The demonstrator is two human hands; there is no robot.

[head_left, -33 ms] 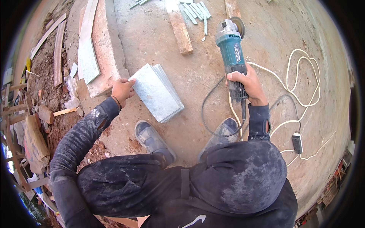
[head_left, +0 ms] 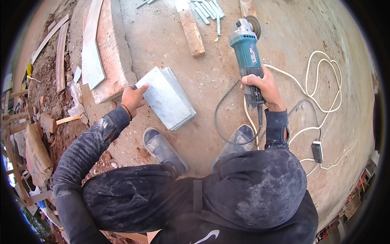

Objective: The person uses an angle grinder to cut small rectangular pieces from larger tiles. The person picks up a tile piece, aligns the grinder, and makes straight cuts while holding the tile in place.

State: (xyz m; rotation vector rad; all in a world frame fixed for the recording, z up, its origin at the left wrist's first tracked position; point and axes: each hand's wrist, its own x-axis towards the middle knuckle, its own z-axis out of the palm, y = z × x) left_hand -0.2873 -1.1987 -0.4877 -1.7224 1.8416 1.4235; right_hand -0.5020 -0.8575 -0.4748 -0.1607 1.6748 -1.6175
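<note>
A small stack of pale grey-green stone tiles (head_left: 165, 99) lies fanned on the ground in front of my feet. My left hand (head_left: 134, 98) pinches the top tile at its left corner, thumb on the upper face; the fingers at the edge are partly hidden. In my right hand (head_left: 264, 88) is a teal and black angle grinder (head_left: 248, 53), gripped round its rear body. Its disc (head_left: 254, 27) points away from me, above the ground. Whether the disc spins, I cannot tell. A black cord hangs from the grinder's back end.
Left of the tiles, a concrete block (head_left: 109, 69) carries a long cut tile strip (head_left: 92, 65). Wooden planks (head_left: 190, 32) and several narrow tile offcuts (head_left: 209, 10) lie ahead. A cream extension cable (head_left: 306, 95) loops on the right, by a black connector (head_left: 317, 151). Rubble borders the left.
My left hand has shifted slightly right, its thumb reaching further over the top tile's corner. The grinder and my right hand stay almost the same.
</note>
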